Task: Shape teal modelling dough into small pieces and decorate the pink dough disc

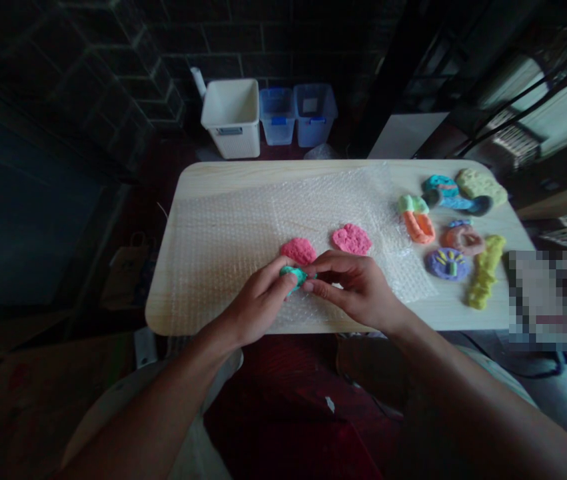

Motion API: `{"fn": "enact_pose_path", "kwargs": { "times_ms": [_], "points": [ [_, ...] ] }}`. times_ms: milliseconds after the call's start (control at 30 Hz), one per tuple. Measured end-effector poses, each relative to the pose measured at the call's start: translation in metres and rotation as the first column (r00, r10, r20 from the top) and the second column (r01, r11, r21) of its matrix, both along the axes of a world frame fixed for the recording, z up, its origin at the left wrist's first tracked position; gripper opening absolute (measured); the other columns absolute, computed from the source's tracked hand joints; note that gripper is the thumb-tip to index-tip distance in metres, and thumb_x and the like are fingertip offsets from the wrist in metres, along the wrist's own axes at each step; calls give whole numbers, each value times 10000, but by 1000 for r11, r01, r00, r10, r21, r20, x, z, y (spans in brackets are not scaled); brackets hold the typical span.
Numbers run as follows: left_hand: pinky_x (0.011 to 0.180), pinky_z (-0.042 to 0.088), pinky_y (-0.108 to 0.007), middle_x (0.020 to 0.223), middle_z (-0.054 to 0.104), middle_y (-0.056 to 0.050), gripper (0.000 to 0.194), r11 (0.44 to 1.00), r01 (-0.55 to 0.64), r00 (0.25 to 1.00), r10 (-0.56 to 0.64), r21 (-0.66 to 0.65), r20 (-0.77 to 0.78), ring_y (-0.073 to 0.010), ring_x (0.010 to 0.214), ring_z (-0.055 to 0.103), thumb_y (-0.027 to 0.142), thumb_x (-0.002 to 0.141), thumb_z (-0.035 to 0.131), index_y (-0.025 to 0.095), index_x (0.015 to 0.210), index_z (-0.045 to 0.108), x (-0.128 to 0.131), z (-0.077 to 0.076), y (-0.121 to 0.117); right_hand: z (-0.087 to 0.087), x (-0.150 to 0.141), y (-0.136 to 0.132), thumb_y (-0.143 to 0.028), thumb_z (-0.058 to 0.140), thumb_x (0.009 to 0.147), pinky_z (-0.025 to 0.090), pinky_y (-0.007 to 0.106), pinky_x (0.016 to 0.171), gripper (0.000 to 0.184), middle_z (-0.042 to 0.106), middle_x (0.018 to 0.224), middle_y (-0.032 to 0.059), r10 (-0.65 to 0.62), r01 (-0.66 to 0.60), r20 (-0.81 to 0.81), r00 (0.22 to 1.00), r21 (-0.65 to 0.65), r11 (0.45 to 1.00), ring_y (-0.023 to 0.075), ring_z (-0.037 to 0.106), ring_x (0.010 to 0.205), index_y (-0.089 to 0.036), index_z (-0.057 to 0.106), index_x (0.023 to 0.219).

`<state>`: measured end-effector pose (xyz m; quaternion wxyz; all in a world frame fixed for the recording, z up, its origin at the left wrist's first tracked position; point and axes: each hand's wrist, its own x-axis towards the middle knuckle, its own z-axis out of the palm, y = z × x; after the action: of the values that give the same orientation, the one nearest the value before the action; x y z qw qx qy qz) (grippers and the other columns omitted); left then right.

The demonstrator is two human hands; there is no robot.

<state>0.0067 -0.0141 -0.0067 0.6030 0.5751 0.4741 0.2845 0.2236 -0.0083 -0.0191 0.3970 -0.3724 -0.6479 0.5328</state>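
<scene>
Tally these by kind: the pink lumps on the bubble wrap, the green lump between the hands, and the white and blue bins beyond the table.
Pink lumps: 2
Green lump: 1
White bin: 1
Blue bins: 2
Total: 6

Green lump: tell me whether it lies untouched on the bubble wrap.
No, the left hand and the right hand both hold the green lump.

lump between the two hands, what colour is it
The lump is teal green; the head view shows it.
</scene>
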Motion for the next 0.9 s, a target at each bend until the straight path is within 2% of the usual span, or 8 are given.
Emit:
{"fn": "enact_pose_path", "kwargs": {
  "times_ms": [167, 267, 533, 767, 900],
  "points": [
    [830, 467, -319, 990, 709, -37, 226, 994, 67, 997, -63, 81, -53, -215, 936, 630, 376, 1032, 517, 212, 1085, 664, 0, 3, -2, 1, -1, -2, -299, 823, 935, 620, 298, 778, 271, 794, 1031, 82, 37, -37, 0, 999, -3, 999, 172, 736, 869, -206, 833, 1189],
    [801, 464, -326, 958, 719, -29, 221, 995, 66, 994, -58, 80, -97, -217, 907, 642, 344, 1027, 501, 219, 1143, 641, -1, 1, -4, 3, 0, -3, -243, 805, 928, 635, 294, 790, 232, 812, 1039, 78, 58, -60, 54, 997, 29, 998, 169, 758, 863, -214, 848, 1154],
    [784, 468, -324, 954, 732, -27, 216, 991, 95, 988, -82, 98, -134, -216, 891, 659, 285, 999, 495, 224, 1149, 638, 1, 1, -6, 11, -6, -11, -189, 757, 822, 590, 263, 635, 207, 819, 835, 43, -61, 50, 219, 974, 56, 997, 147, 724, 658, -174, 862, 1001],
    [777, 447, -324, 956, 696, -34, 242, 994, 112, 992, -111, 11, -64, -202, 875, 610, 300, 969, 524, 203, 1129, 678, 0, 5, -6, 12, -7, -11, -197, 748, 828, 546, 246, 597, 127, 787, 770, 37, -31, 33, 173, 984, -10, 999, 133, 674, 636, -153, 834, 910],
    [675, 420, -294, 904, 663, -27, 274, 983, 62, 993, -44, -171, 107, -175, 784, 578, 311, 912, 539, 189, 1122, 666, -2, 0, -2, 9, -4, -9, -241, 774, 890, 590, 273, 668, 154, 817, 910, 81, 59, -56, 31, 998, -85, 995, 152, 715, 717, -143, 830, 995]
  ]
}}
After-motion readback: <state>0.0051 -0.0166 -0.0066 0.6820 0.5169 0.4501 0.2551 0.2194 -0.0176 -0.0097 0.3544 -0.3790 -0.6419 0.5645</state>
